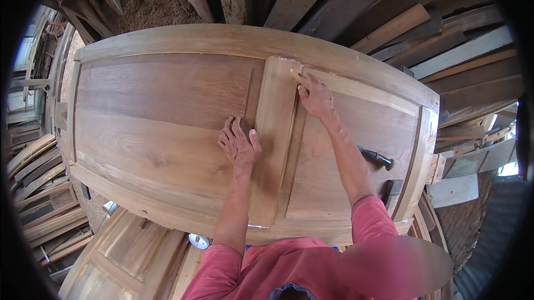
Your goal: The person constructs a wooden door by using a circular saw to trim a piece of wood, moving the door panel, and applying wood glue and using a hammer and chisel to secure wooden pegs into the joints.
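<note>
A wooden panel door (161, 136) lies flat before me, with recessed panels on both sides of a wide cross rail (271, 116). My left hand (239, 143) rests on the left panel beside that rail, its fingers spread and holding nothing. Near the rail's far end, my right hand (317, 97) pinches a thin, light-coloured strip (298, 79), apparently wood. The strip's tip meets the joint between rail and frame, where a whitish smear shows. Another white smear marks the rail's near end.
A dark-handled tool (377, 158) lies on the right panel, partly behind my right forearm. Close to it is a dark block (392, 190). Wooden boards (389, 27) are stacked beyond the door. Another panelled piece (119, 255) stands at the lower left, near a round white lid (198, 241).
</note>
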`<state>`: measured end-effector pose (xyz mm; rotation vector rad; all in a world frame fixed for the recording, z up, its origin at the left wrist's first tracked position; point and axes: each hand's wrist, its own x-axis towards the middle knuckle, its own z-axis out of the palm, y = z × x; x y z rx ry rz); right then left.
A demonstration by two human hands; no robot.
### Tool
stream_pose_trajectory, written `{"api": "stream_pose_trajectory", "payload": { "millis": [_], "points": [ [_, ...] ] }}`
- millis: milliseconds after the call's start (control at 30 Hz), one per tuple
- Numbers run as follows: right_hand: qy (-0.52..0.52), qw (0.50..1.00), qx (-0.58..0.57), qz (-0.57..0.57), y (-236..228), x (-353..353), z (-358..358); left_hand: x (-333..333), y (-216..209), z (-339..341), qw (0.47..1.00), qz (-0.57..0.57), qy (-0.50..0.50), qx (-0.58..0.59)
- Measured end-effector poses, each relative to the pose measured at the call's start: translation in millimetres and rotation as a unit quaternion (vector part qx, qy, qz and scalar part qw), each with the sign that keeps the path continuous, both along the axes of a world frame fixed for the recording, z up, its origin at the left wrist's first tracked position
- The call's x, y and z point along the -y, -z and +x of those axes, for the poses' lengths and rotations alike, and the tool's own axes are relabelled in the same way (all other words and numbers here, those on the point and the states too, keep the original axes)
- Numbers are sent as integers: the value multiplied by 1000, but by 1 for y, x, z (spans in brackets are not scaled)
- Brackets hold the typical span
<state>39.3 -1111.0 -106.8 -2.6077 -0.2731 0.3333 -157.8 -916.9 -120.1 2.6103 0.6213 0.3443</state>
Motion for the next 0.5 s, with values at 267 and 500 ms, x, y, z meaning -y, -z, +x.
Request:
{"api": "stream_pose_trajectory", "payload": {
  "millis": [267, 500],
  "points": [
    [17, 995, -98, 8, -5, -13, 41, 3, -3, 1, 1000, 2, -12, -4],
    [-10, 993, -76, 92, -3, 27, 14, 5, -5, 1, 1000, 19, -3, -11]
  ]
}}
